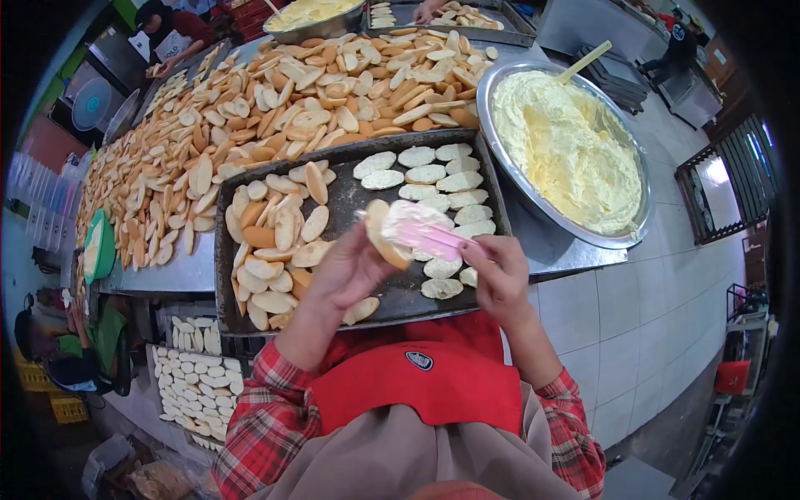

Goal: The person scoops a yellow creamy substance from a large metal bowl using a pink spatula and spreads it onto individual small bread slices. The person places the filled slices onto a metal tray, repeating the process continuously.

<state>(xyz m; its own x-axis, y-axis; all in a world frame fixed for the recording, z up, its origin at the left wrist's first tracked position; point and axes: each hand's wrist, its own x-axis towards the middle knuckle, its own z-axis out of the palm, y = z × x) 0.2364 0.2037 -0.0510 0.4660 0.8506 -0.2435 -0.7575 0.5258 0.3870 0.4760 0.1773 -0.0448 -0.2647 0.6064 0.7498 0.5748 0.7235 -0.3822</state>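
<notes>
Over the dark baking tray (pixel 350 187), my left hand (pixel 350 269) holds a bread slice (pixel 380 234) tilted on its edge. My right hand (pixel 503 272) grips a pink spatula (pixel 440 240) whose blade carries a mound of pale yellow cream (pixel 415 219). The loaded blade is right beside the slice; whether they touch is hard to tell. Plain bread slices (pixel 275 269) lie heaped in the tray's left part. Cream-coated slices (pixel 459 181) sit in rows on its right, partly hidden by the spatula and my right hand.
A large metal bowl of cream (pixel 562 150) with a handle sticking out stands right of the tray. Bread slices (pixel 300 94) cover the table behind. Co-workers (pixel 175 40) work at the far left and lower left (pixel 69 350). Trays of coated slices (pixel 197 387) are at lower left.
</notes>
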